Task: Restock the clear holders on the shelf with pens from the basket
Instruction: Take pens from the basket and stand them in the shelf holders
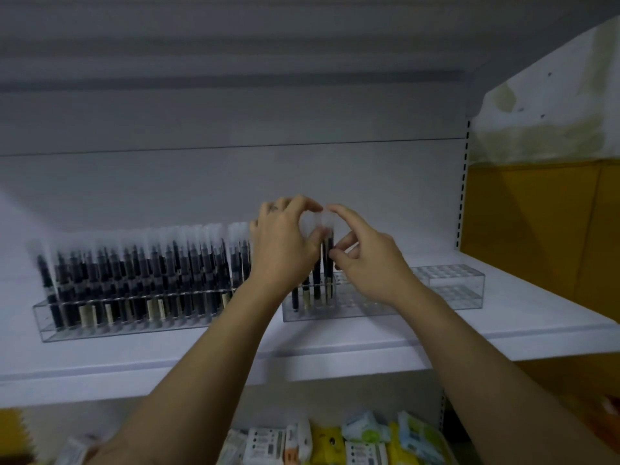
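Observation:
Two clear holders stand side by side on a white shelf (335, 347). The left holder (43, 317) is packed with several dark pens with frosted caps (161, 263). The right holder (449, 290) has a few pens (317, 283) upright at its left end; most of its holes are bare. My left hand (285, 243) and my right hand (365, 260) meet above that left end, fingers curled, both pinching the tops of the standing pens. The basket is out of view.
Below the shelf lies a lower shelf with several small white, yellow and blue packets (335, 444). A slotted upright (463, 182) and a yellow side panel (536, 229) bound the shelf on the right. The grey back wall stands close behind the holders.

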### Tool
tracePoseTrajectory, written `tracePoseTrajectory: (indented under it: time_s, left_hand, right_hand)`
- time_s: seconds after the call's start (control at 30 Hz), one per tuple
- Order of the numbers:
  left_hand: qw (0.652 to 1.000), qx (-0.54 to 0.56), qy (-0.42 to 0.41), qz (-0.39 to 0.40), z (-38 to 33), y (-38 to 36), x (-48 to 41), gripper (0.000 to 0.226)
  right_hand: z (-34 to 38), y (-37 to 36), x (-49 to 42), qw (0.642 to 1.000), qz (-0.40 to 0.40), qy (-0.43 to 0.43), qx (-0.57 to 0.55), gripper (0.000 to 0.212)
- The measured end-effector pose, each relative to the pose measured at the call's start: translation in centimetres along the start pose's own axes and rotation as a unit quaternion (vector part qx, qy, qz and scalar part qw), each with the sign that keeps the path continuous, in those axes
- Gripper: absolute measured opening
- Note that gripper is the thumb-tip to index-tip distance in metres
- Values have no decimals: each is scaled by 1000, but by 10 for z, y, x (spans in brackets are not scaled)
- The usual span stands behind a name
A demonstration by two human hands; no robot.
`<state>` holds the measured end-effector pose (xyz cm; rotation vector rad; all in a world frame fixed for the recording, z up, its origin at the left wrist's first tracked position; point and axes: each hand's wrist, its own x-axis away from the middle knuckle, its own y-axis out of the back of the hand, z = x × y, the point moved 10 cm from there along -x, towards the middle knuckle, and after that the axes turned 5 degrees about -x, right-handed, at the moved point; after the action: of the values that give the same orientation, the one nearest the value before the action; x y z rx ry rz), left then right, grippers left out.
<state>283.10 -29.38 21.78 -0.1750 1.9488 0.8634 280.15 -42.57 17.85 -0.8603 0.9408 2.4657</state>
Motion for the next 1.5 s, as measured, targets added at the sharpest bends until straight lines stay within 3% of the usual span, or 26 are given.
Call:
tracePoseTrajectory:
  time_s: [0.17,0.43,0.67,0.87,1.07,1.5]
  left_hand:
    - [999,-30,36,23,12,-9,4,22]
    - [999,37,20,3,14,-2,12,20]
    - [1000,16,-14,-6,6,6,19,27]
    - [1000,-3,-18,-10,-2,16,34,41]
    - [998,-32,-26,-38,-2,38,76,30]
    - [997,-74,23,16,27,46,208,31]
  right_hand:
    - [-1,6,-1,1000,12,-21,0,64]
    - [5,-1,1,997,52,-12,47,56]
    - [12,4,10,996,17,6,82,71]
    - [22,8,27,994,3,19,106,69]
    - [28,4,70,993,-3,22,112,63]
    - [27,-52,174,987,39,6,154,53]
